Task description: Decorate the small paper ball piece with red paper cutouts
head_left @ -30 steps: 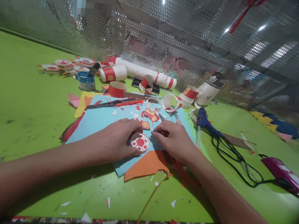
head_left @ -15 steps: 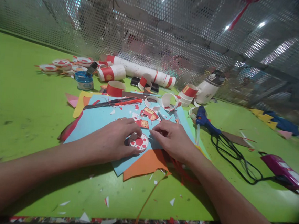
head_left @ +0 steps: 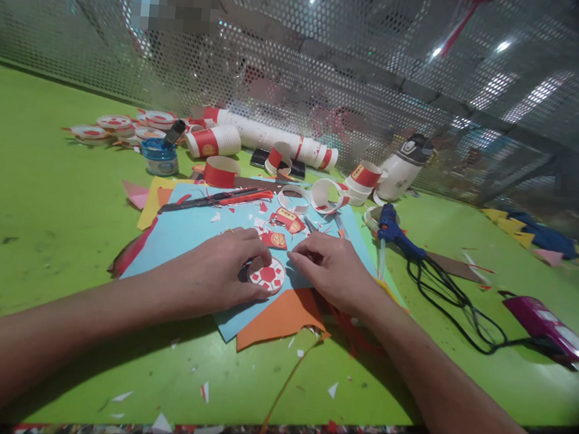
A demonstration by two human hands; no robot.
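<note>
My left hand (head_left: 230, 266) grips the edge of a white disc (head_left: 267, 277) decorated with red paper pieces, its thumb and fingers around the left side. Just right of the disc, my right hand (head_left: 333, 267) has its thumb and forefinger pinched together; whatever is between them is too small to make out. Beneath both hands lies a blue paper sheet (head_left: 193, 229). Red printed paper scraps (head_left: 275, 240) lie beyond the disc, and an orange paper piece (head_left: 281, 320) is in front of it.
A glue gun (head_left: 398, 232) with a black cord lies at right, near a purple device (head_left: 546, 324). Cutters (head_left: 215, 199), cut paper-cup rings (head_left: 327, 196), a blue-lidded jar (head_left: 160, 156), more decorated discs (head_left: 116, 123) and a white bottle (head_left: 403, 169) stand or lie farther back.
The view has shifted slightly. Both hands keep nearly the same pose, the left on the disc and the right pinched beside it.
</note>
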